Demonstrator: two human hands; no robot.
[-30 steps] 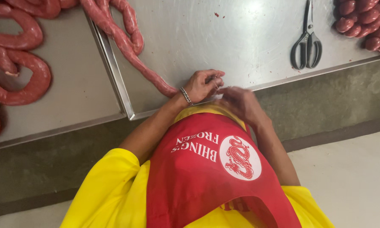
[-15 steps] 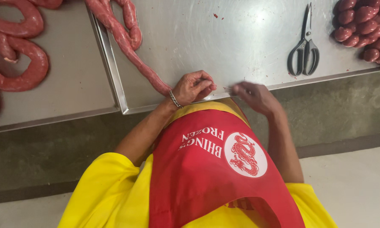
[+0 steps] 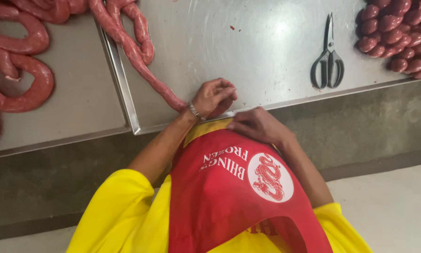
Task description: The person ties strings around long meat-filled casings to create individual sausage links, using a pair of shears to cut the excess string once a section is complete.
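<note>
The sausage [image 3: 140, 65] runs down from the tray's [image 3: 266, 70] far left corner to its near edge, where my left hand [image 3: 213, 97] curls shut on its end. My right hand [image 3: 255, 125] sits just beside it at that near edge, fingers curled narrow; what they pinch I cannot tell. Scissors [image 3: 328, 58] lie shut toward the right, links [image 3: 398, 37] piled in the far right corner.
</note>
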